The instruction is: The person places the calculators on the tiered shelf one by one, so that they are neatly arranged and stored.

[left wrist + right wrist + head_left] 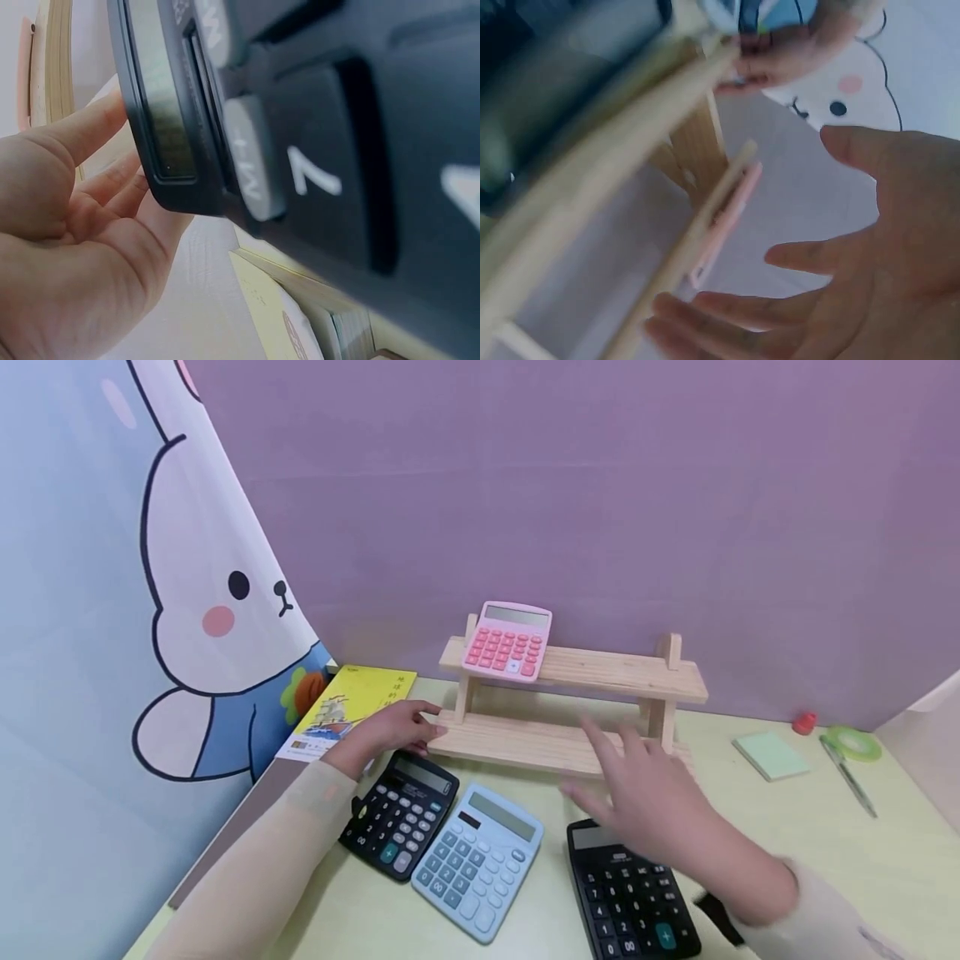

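L hand [393, 727] fingers relaxed, touching wooden shelf [525, 742] lower-tier left end. R hand [645, 797] fingers spread, blurred, over front edge, holding nothing. Looks like steadying/positioning the shelf near desk [862, 868] back edge; next probably needs R contact.

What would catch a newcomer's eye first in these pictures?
Probably the pink calculator on the top board of the wooden shelf, against the purple wall. Below, the left hand touches the shelf's lower left end, while the right hand hovers open above a black calculator.

study desk, calculators [477, 858], sticky notes [771, 754], pen [847, 774]
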The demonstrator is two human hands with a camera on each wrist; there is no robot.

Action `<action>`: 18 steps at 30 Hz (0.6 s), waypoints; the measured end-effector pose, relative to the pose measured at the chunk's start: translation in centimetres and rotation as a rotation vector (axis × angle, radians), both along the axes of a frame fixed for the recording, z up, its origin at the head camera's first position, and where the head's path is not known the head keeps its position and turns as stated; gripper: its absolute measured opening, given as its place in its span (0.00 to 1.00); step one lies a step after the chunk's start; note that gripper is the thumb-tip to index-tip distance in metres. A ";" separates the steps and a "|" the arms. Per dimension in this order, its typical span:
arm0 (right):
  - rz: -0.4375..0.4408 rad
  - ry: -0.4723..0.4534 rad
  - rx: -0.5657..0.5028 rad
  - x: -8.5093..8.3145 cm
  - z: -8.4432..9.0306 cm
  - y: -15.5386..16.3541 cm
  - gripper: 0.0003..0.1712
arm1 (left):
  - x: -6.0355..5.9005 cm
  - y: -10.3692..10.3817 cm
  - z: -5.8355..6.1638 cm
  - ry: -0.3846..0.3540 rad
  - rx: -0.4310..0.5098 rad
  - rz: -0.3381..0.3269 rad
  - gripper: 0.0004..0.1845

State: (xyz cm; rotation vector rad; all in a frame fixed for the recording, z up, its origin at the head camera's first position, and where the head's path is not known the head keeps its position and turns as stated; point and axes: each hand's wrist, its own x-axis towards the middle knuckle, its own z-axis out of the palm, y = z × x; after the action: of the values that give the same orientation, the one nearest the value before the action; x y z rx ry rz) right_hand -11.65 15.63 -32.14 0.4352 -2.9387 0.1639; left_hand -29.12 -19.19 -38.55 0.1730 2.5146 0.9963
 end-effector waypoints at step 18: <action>-0.247 -0.291 0.219 7.7 -9.3 1.6 0.69 | -0.1 0.0 0.3 -0.008 -0.001 -0.009 0.35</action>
State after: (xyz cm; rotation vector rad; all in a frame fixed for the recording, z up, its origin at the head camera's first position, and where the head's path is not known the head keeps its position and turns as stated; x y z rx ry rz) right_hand -3.96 17.18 -41.42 0.0755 -3.2778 -0.1403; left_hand -29.18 -19.24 -38.30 0.1792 2.5048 0.9902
